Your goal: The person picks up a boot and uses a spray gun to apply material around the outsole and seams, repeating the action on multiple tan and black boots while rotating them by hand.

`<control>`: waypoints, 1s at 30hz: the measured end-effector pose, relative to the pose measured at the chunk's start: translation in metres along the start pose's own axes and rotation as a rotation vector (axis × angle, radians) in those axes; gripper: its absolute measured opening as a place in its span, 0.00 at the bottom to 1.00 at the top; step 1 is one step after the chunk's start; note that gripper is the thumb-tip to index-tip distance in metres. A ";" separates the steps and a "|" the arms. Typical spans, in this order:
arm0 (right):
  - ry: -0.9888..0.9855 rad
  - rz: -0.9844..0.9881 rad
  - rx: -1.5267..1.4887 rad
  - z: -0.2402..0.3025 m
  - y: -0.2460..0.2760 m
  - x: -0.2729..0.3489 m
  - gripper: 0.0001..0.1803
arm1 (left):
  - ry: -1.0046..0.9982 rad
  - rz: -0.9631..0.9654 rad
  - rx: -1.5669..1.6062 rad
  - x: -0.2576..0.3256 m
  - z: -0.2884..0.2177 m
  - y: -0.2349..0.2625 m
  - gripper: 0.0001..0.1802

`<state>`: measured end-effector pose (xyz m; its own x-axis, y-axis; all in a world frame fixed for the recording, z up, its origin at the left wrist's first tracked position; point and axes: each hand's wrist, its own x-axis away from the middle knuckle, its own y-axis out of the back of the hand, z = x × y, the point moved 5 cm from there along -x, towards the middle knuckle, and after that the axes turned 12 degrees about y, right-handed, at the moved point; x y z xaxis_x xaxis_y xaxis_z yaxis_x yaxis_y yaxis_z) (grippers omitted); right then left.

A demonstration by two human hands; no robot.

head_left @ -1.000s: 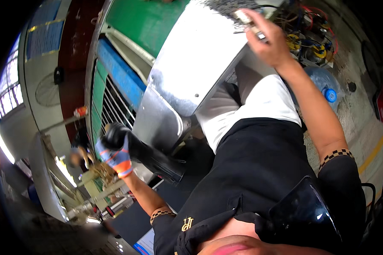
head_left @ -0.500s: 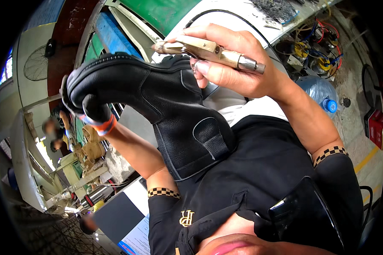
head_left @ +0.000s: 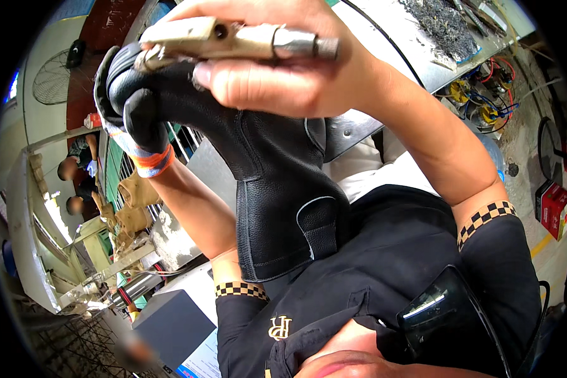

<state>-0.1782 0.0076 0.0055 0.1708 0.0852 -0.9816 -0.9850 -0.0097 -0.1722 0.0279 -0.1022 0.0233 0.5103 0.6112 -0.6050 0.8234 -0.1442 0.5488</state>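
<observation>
A black leather boot [head_left: 277, 167] lies across my front, its shaft against my dark shirt and its toe up at the far left. My left hand [head_left: 146, 123], in a work glove with black fingers and an orange-striped cuff, is closed round the toe. Bare, my right hand [head_left: 309, 79] grips a worn cream-coloured handheld tool [head_left: 242, 43] with a knurled silver end. The tool's narrow front end is over the sole edge near the toe; whether it touches cannot be told. My right hand hides much of the sole.
A white worktable [head_left: 397, 44] carries a heap of dark shavings [head_left: 438, 28]. Beside it are tangled coloured hoses [head_left: 494, 94] and a red box [head_left: 553, 211] on the floor. A black cable [head_left: 384, 34] crosses behind. Two people [head_left: 75, 167] are at far left, near tan boots [head_left: 135, 201].
My right hand and the tool have moved left along the boot, from the heel side to near the toe. The boot has shifted and turned slightly in my left hand's grip.
</observation>
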 end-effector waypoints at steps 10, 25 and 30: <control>-0.409 -0.021 0.190 -0.022 0.009 0.073 0.20 | 0.223 0.106 0.241 -0.009 0.059 0.012 0.40; -0.701 -0.020 0.133 0.016 0.012 0.121 0.22 | 0.224 0.146 0.600 0.016 0.030 -0.034 0.45; -0.632 0.008 0.180 0.021 0.011 0.130 0.24 | 0.249 0.063 0.460 0.049 -0.010 -0.047 0.44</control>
<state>-0.1673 0.0394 -0.1221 0.1698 0.6551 -0.7362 -0.9843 0.1489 -0.0946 0.0117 -0.0576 -0.0262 0.5341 0.7487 -0.3927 0.8453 -0.4794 0.2357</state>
